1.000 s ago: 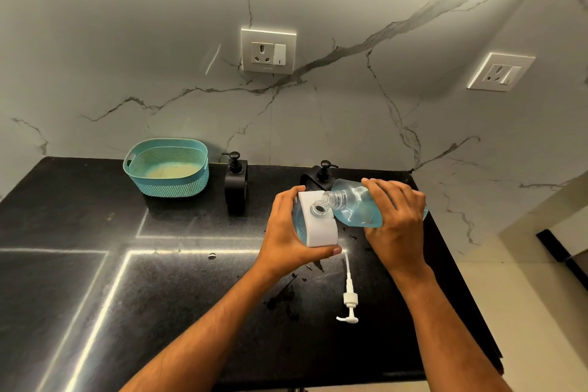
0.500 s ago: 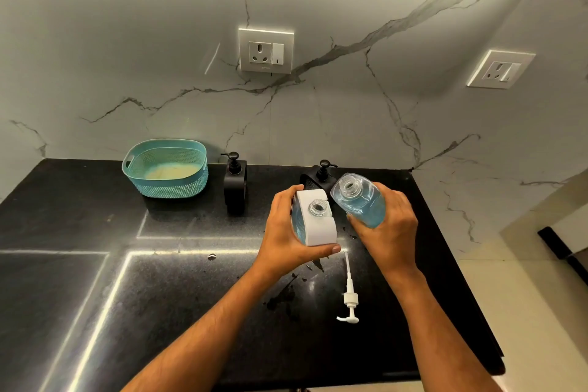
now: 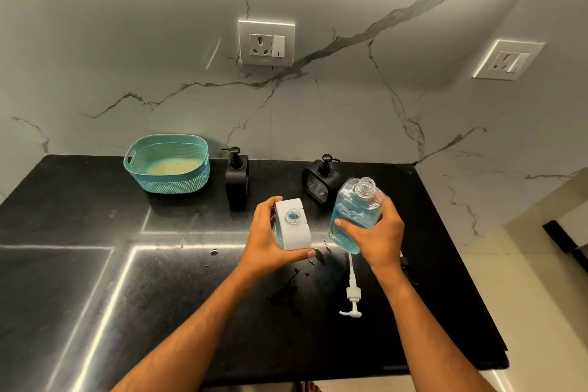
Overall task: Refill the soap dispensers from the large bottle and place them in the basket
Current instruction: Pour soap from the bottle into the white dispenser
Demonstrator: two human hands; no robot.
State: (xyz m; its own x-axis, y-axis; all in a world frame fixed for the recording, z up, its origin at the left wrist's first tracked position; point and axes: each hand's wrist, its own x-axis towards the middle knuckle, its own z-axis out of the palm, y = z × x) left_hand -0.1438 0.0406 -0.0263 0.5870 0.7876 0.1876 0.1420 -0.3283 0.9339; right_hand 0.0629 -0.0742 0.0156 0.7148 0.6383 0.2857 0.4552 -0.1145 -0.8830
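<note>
Left hand (image 3: pixel 267 239) curled round white dispenser (image 3: pixel 292 224), neck uncapped. Right hand (image 3: pixel 375 232) gripping large bottle (image 3: pixel 354 210) of blue soap, just right of it. Far: teal basket (image 3: pixel 168 169), two black dispensers (image 3: pixel 237 175) (image 3: pixel 319 180). Near right: loose white pump (image 3: pixel 352 291) on black counter (image 3: pixel 95 280).

no readable text or labels, bottle apparently unmarked, sockets plain
</note>
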